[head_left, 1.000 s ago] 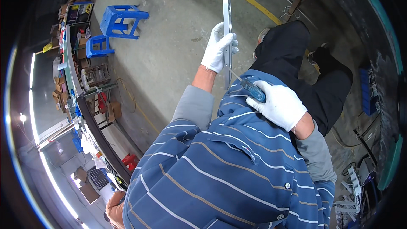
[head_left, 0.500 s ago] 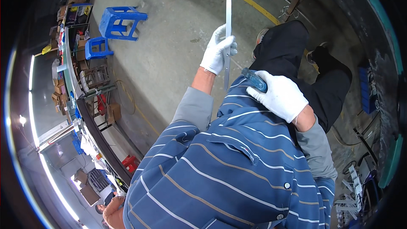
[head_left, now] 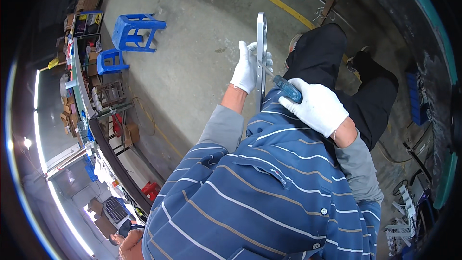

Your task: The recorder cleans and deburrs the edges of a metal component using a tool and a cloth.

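One slim metal bar (head_left: pixel 261 62) has a rounded end.

No legible text, number or sign is found. A small line of marking (head_left: pixel 276 171) sits on the pocket flap (head_left: pixel 261 165) of the blue striped shirt (head_left: pixel 250 207); it is too small to read.

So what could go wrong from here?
1. The metal bar might twist: the thumb of the left hand stands clear of it.
2. The screwdriver in the right hand could slip and jab the left hand, since its shaft points at the bar close by. Whether the tip touches isn't clear.
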Available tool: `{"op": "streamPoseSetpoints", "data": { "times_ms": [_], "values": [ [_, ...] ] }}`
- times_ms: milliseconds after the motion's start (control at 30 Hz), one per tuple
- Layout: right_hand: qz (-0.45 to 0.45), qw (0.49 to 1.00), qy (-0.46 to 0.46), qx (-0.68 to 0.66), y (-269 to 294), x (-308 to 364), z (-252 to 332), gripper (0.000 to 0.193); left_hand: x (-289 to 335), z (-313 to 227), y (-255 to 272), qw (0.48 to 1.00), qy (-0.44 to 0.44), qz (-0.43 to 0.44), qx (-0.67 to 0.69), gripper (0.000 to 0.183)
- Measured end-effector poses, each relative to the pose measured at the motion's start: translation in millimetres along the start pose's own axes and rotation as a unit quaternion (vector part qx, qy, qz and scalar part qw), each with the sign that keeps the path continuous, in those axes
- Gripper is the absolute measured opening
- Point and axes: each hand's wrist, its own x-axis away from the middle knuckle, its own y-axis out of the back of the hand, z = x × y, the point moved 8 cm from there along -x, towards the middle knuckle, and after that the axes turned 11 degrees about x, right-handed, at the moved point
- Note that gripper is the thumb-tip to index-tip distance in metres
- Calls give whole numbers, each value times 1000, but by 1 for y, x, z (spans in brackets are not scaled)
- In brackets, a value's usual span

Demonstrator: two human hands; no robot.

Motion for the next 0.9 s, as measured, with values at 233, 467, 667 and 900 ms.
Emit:
{"op": "streamPoseSetpoints", "data": {
  "times_ms": [233, 467, 667, 900],
  "values": [
    [-4, 1000, 5, 7, -6, 1, -3, 52, 2, 14, 2, 999, 32, -38, -7, 52],
    [9, 1000, 7, 9, -11, 1, -3, 53, -2, 14, 15, 998, 17, -37, -49, 48],
    [19, 1000, 6, 8, -14, -3, -5, 54, -1, 9, 13, 996, -7, -35, -82, 41],
    [-5, 1000, 6, 25, -6, -1, -3, 51, -5, 9, 1, 997, -6, -18, -77, 40]
  ]
}}
